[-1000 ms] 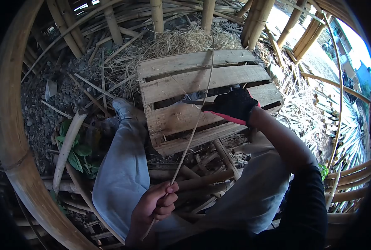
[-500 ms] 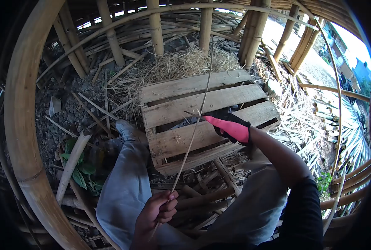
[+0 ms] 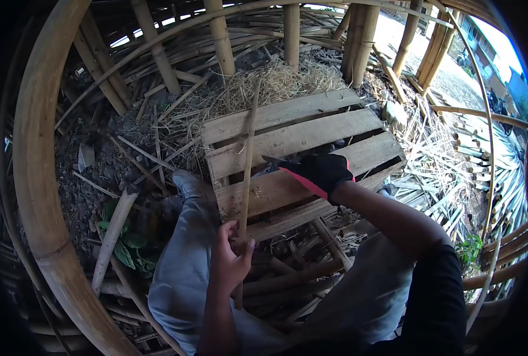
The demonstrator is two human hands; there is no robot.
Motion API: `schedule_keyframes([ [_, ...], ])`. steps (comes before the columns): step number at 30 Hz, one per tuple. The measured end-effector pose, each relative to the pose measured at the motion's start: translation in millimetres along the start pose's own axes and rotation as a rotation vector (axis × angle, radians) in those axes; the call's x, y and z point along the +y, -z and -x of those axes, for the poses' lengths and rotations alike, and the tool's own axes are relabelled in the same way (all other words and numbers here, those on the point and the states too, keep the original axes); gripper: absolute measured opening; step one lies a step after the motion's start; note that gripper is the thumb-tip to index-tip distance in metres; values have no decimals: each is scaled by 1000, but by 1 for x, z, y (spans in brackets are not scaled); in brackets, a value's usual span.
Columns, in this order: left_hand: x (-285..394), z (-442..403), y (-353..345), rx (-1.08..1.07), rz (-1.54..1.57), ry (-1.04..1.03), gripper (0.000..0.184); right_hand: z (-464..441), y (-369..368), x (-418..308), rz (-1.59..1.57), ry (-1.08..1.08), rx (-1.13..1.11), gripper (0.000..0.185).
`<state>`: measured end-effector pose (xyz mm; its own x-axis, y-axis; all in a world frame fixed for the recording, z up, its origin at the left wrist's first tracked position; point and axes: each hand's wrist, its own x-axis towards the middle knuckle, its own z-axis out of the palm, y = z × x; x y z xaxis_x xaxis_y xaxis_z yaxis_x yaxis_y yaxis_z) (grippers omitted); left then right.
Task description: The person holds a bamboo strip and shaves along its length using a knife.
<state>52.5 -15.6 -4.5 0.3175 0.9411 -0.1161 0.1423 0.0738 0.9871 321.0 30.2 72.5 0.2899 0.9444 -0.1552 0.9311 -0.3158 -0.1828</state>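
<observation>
We hold a long, pale tan bamboo strip (image 3: 248, 166) and a dark-bladed knife (image 3: 272, 159).

Our bare left hand (image 3: 231, 261) loosely grips the strip, most of which extends beyond the fingers; our black-and-pink gloved right hand (image 3: 320, 172) closes around the knife, its tip just beside the strip, over a pale slatted wooden platform (image 3: 299, 137).
</observation>
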Motion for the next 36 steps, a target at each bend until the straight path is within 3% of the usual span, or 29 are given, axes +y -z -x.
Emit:
schedule_keyframes([
  [2,0,-2,4,86,-325,-179,45,2,3,-4,-14,-17,-2,81],
  [5,9,1,8,89,-365,-176,39,4,-2,-5,-55,2,29,79],
  [7,8,2,11,118,-418,-229,35,3,-10,-4,-86,46,162,79],
  [9,11,3,12,144,-470,-280,30,10,6,-10,-131,48,131,76],
  [11,24,8,12,424,-744,-639,26,12,7,-12,-172,46,100,74],
  [13,42,22,6,370,-557,-633,24,10,-3,-12,-17,55,416,73],
  [14,49,30,0,320,-374,-624,22,14,-5,-16,-17,52,411,73],
  [16,57,45,-17,230,-301,-610,22,24,-10,-28,-23,319,887,74],
  [20,46,46,-51,93,-255,-647,31,47,-29,-57,24,301,823,84],
  [21,46,44,-56,90,-255,-641,31,51,-38,-60,29,274,715,92],
  [24,43,40,-63,95,-253,-600,31,58,-49,-65,139,216,547,94],
  [26,34,34,-61,144,-338,-683,28,57,-53,-63,113,210,553,92],
  [28,34,30,-56,126,-356,-677,25,55,-46,-62,289,146,376,96],
  [36,32,33,-59,187,-464,-672,25,51,-58,-64,350,131,455,87],
])
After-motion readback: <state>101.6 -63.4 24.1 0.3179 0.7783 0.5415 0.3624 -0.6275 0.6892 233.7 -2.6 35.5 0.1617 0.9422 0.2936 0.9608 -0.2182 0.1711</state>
